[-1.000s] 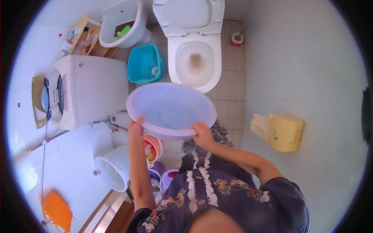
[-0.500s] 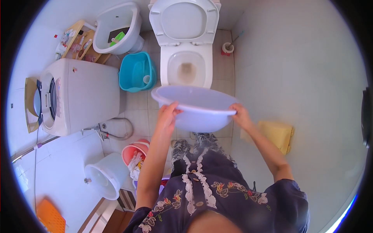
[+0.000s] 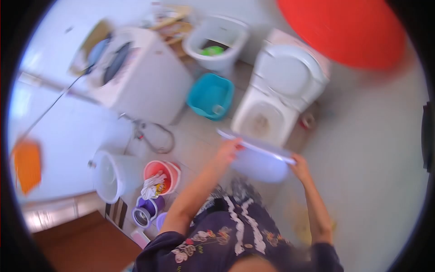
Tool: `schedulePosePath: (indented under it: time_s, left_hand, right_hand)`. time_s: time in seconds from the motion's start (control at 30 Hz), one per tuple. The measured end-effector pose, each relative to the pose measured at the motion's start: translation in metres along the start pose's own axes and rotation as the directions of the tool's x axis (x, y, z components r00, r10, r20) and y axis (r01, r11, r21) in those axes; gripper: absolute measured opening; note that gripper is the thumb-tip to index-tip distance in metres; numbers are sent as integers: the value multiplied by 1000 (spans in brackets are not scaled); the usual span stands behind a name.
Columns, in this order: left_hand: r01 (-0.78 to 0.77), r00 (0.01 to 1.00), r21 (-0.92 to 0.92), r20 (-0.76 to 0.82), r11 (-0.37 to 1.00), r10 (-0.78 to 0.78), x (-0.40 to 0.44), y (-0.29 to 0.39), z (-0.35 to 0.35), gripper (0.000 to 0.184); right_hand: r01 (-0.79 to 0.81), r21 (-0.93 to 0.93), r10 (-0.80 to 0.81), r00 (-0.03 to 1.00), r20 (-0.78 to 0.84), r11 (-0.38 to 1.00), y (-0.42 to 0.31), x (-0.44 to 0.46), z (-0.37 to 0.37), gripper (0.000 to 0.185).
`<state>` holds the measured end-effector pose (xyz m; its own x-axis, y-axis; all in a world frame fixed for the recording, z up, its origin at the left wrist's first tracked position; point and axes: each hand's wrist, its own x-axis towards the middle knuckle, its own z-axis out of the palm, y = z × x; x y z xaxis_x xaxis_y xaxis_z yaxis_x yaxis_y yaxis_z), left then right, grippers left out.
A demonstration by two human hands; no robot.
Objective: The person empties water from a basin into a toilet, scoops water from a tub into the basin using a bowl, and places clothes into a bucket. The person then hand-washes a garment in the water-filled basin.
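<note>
A pale lavender plastic basin [image 3: 260, 165] is held up between my two hands, tilted so that its underside faces me and its mouth faces the toilet. My left hand [image 3: 230, 150] is closed on the left side of its rim. On the right end of the rim, my right hand [image 3: 299, 165] is shut as well. The inside of the basin is almost wholly hidden. Just beyond the rim stands the white toilet [image 3: 277, 97], lid and seat up, with brownish water in the bowl.
A teal tub [image 3: 210, 96], a washing machine [image 3: 149, 75] and a white tub [image 3: 217, 38] stand on the left. Nearer are a red bucket [image 3: 168, 174] with cloths, a purple bucket [image 3: 148, 208] and a large pale bucket [image 3: 111, 177]. A red object [image 3: 349, 31] fills the upper right.
The view has turned and is blurred. The basin has tipped further toward the toilet, its mouth no longer showing. The red object has come into view.
</note>
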<state>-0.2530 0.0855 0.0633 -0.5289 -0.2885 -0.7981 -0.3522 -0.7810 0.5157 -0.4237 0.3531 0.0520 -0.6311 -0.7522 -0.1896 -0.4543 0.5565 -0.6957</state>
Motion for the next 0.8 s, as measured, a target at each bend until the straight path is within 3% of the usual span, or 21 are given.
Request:
schedulePosePath:
  time_s: [0.13, 0.27, 0.33, 0.43, 0.5, 0.53, 0.57, 0.63, 0.67, 0.73, 0.77, 0.8]
  left_hand:
    - [119, 993, -277, 18, 953, -119, -11, 30, 14, 18]
    - [-202, 970, -313, 68, 928, 234, -24, 52, 24, 20]
    - [-379, 902, -338, 73, 862, 425, -52, 66, 33, 22]
    - [-414, 902, -268, 8, 870, 432, -50, 62, 19, 25]
    - [-204, 969, -361, 57, 910, 239, -51, 61, -2, 23]
    - [-94, 985, -396, 100, 914, 144, -49, 59, -12, 23]
    - [-55, 995, -451, 54, 891, 89, -41, 47, -22, 22]
    - [-5, 999, -553, -40, 833, -21, -27, 31, -45, 22]
    - [27, 999, -568, -16, 823, -44, -27, 27, -57, 20]
    - [70, 997, -619, 10, 782, -82, -39, 26, -82, 17]
    - [69, 997, -577, 65, 813, -38, -44, 30, -95, 17]
    - [54, 995, -549, 104, 834, 4, -49, 35, -109, 17]
  right_hand:
    - [-36, -33, 35, 998, -45, 999, -59, 26, -37, 18]
    - [96, -113, -122, 961, -248, 989, -86, 34, -62, 11]
    - [110, -229, -163, 960, -229, 967, -103, 22, -63, 10]
    - [184, -328, -253, 950, -182, 927, -126, 20, -54, 13]
    - [254, -392, -327, 936, -131, 884, -137, 27, -52, 12]
    - [189, -378, -222, 974, -44, 906, -140, 37, -51, 12]
    - [123, -365, -121, 992, 30, 923, -146, 49, -51, 12]
    - [74, -316, -69, 997, 26, 946, -173, 59, -39, 13]
    - [50, -290, -42, 999, 33, 956, -183, 60, -33, 16]
    - [174, -324, -178, 984, 16, 930, -187, 60, -19, 16]
    - [269, -331, -270, 962, 42, 905, -193, 65, -7, 17]
    - [261, -356, -279, 960, 0, 897, -199, 69, 4, 14]
